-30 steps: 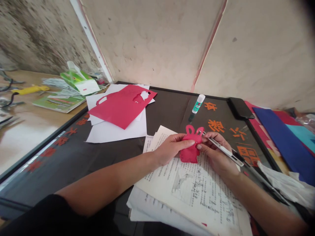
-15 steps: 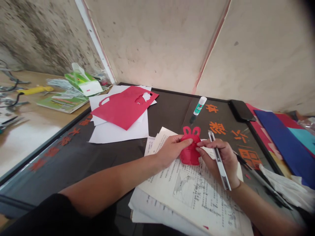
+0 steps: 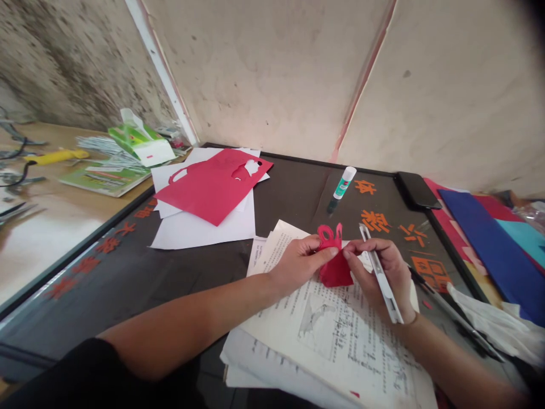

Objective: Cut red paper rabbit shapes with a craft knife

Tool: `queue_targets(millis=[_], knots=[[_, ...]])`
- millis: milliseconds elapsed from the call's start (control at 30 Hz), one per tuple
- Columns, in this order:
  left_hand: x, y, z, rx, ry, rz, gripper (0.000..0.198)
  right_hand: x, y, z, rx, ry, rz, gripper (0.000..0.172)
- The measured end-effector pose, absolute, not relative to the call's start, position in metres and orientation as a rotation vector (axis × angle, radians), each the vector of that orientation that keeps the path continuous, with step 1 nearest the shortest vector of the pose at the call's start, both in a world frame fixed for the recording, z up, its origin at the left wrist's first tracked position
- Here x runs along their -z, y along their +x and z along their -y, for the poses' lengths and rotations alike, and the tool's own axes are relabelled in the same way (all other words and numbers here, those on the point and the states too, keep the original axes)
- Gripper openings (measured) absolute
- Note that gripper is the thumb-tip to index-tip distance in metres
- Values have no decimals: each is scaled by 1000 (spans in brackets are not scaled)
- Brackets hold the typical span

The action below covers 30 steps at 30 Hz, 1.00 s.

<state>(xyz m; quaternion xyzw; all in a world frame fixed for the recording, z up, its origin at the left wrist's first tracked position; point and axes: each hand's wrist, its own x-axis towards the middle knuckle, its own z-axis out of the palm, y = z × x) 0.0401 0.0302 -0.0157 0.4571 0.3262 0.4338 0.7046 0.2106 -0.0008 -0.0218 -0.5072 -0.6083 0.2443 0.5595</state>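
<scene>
My left hand (image 3: pixel 300 266) pinches a red paper cutout (image 3: pixel 336 270) with rabbit-like ears between thumb and fingers. The cutout is bent, its ears up and its lower body tilted toward my right hand. My right hand (image 3: pixel 383 272) grips a white and silver utility knife (image 3: pixel 380 274) upright in the palm, and its fingertips touch the cutout's right edge. The knife's blade tip stands just right of the ears, not in the paper. Both hands hover above a stack of printed pages (image 3: pixel 336 335).
A red sheet with cut-out holes (image 3: pixel 213 184) lies on white paper (image 3: pixel 200 227). A glue stick (image 3: pixel 344 183), orange paper characters (image 3: pixel 374 221) and a black phone (image 3: pixel 417 190) sit on the dark board (image 3: pixel 289 190). Blue paper (image 3: pixel 489 244) and a white cloth (image 3: pixel 489 324) lie right.
The cutout has bent and turned, its lower body now swung toward my right hand. Over the last second, the knife swung from pointing up-left to nearly upright.
</scene>
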Motion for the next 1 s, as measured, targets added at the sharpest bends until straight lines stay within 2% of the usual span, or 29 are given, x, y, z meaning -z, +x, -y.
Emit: queue_targets(millis=[100, 200, 400, 533, 733, 1000], knots=[[17, 40, -32, -926, 966, -707, 23, 19, 209, 0, -809, -1094, 1298, 22], [17, 40, -34, -932, 928, -690, 28, 20, 211, -4, -883, -1073, 1176, 24], [15, 41, -33, -945, 919, -697, 31, 25, 215, -11, -635, -1140, 1123, 23], [16, 41, -31, -965, 908, -735, 28, 22, 210, -6, -593, -1061, 1315, 33], [15, 41, -32, -957, 889, -763, 23, 19, 208, 3, -411, -1057, 1566, 34], [14, 40, -32, -887, 936, -756, 27, 27, 213, -10, -863, -1077, 1222, 31]])
